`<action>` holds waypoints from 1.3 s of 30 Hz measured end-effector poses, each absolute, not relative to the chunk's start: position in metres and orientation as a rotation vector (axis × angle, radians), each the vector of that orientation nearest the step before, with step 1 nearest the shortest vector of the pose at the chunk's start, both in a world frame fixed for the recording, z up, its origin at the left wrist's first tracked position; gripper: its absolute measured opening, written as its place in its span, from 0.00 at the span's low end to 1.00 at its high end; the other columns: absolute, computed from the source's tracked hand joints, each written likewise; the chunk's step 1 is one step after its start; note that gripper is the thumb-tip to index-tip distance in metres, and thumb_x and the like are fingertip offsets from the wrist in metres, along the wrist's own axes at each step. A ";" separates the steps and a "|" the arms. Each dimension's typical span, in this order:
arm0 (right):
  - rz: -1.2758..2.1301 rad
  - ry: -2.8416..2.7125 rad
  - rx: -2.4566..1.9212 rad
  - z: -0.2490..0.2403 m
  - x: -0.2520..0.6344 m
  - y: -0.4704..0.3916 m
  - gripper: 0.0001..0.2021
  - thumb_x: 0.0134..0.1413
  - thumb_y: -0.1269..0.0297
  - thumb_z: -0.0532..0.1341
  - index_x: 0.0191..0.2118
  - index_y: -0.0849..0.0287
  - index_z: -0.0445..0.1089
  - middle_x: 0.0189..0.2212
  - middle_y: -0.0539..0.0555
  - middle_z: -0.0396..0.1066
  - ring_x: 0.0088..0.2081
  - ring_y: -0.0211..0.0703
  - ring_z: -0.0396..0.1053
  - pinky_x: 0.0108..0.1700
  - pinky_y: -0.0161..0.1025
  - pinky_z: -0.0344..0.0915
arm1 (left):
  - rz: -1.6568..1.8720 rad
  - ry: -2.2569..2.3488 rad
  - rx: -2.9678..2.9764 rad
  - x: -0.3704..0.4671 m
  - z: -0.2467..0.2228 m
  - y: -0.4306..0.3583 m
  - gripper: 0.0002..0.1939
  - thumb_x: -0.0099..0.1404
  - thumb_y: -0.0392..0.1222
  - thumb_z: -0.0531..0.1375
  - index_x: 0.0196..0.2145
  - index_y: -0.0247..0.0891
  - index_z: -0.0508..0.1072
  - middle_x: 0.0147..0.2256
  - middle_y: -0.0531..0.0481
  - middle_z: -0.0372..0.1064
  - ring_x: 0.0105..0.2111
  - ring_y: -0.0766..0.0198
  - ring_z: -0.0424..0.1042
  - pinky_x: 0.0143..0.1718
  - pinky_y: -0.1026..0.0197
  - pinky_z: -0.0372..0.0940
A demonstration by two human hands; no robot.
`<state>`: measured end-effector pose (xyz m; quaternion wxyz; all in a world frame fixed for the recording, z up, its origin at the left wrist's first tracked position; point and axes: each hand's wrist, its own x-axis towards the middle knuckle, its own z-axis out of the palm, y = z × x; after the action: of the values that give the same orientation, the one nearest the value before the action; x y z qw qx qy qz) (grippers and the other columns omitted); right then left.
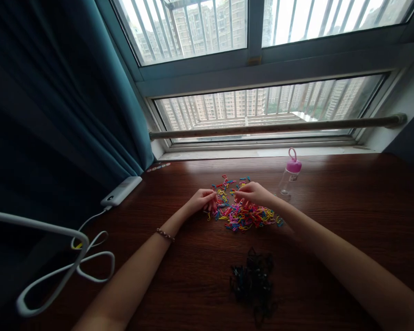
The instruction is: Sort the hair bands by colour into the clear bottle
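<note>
Small, brightly coloured plastic clips [250, 215], shaped like little safety pins, lie in a loose pile on the brown wooden table [193, 271]. At the pile's left edge is my left hand [205, 199], its thumb and fingertips pinched together. Whatever sits in that pinch is too small to make out. Over the right part of the pile, my right hand [252, 193] also has its fingers closed. A small yellow clip [232, 192] shows at its fingertips. More clips are scattered between the two hands. Nearer to me lies a tangled black bundle [253, 280] of unclear kind.
A clear bottle with a pink lid [293, 166] stands beyond my right forearm. On the left are a white power bank [122, 191] with its cable and a thick white bent tube [41, 223]. A blue curtain [124, 110] and a barred window [262, 101] border the table.
</note>
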<state>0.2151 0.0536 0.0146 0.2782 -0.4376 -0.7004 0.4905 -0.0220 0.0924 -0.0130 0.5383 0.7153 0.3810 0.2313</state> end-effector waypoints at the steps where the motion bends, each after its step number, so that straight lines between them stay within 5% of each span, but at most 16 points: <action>1: 1.370 -1.862 -1.168 0.010 0.210 0.063 0.20 0.49 0.50 0.55 0.28 0.65 0.70 0.26 0.56 0.72 0.22 0.35 0.69 0.22 0.30 0.63 | 0.620 0.897 1.707 -0.020 -0.013 0.091 0.19 0.58 0.54 0.52 0.28 0.33 0.69 0.22 0.47 0.71 0.18 0.68 0.68 0.15 0.70 0.58; 6: 1.298 -1.864 -1.146 -0.007 0.193 0.088 0.18 0.47 0.53 0.57 0.26 0.66 0.71 0.23 0.54 0.72 0.24 0.37 0.69 0.27 0.32 0.65 | 0.920 0.943 1.696 -0.016 -0.015 0.091 0.19 0.60 0.52 0.53 0.32 0.32 0.71 0.32 0.44 0.72 0.32 0.61 0.72 0.34 0.62 0.67; 12: 1.024 -1.770 -1.277 -0.015 0.203 0.097 0.15 0.48 0.57 0.57 0.29 0.65 0.73 0.24 0.53 0.73 0.27 0.39 0.69 0.29 0.32 0.65 | 1.300 1.084 1.653 -0.017 -0.024 0.099 0.16 0.61 0.49 0.52 0.34 0.33 0.71 0.36 0.44 0.71 0.38 0.60 0.70 0.42 0.59 0.65; 21: 1.068 -1.519 -1.256 -0.010 0.224 0.104 0.16 0.49 0.55 0.56 0.29 0.66 0.71 0.28 0.59 0.73 0.32 0.42 0.71 0.31 0.34 0.67 | 0.794 0.866 1.899 -0.013 -0.010 0.084 0.18 0.62 0.48 0.50 0.30 0.34 0.74 0.35 0.44 0.73 0.37 0.58 0.71 0.42 0.59 0.63; 27: 0.961 -1.559 -1.306 -0.015 0.230 0.110 0.17 0.50 0.56 0.55 0.28 0.66 0.71 0.28 0.59 0.73 0.30 0.42 0.71 0.28 0.34 0.66 | 1.023 1.280 2.062 -0.013 -0.027 0.096 0.16 0.62 0.48 0.49 0.32 0.37 0.74 0.31 0.50 0.73 0.32 0.61 0.71 0.35 0.63 0.64; 34: 0.739 -1.687 -1.424 -0.011 0.235 0.108 0.19 0.51 0.55 0.53 0.21 0.64 0.71 0.19 0.55 0.72 0.23 0.38 0.69 0.26 0.32 0.63 | 1.306 1.320 1.786 -0.018 -0.035 0.106 0.17 0.63 0.48 0.47 0.33 0.35 0.71 0.33 0.47 0.73 0.35 0.61 0.71 0.38 0.61 0.65; 39: 0.930 -1.769 -1.545 -0.016 0.237 0.106 0.22 0.50 0.55 0.53 0.15 0.63 0.67 0.12 0.53 0.67 0.15 0.37 0.66 0.19 0.31 0.59 | 1.277 1.266 1.693 -0.018 -0.033 0.102 0.18 0.63 0.49 0.47 0.34 0.34 0.70 0.25 0.48 0.72 0.25 0.63 0.72 0.27 0.63 0.66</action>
<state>0.2372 0.1064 -0.0163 0.3031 -0.5829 -0.6674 0.3508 -0.0176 0.1024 -0.0329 0.3297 0.6471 0.4841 0.4881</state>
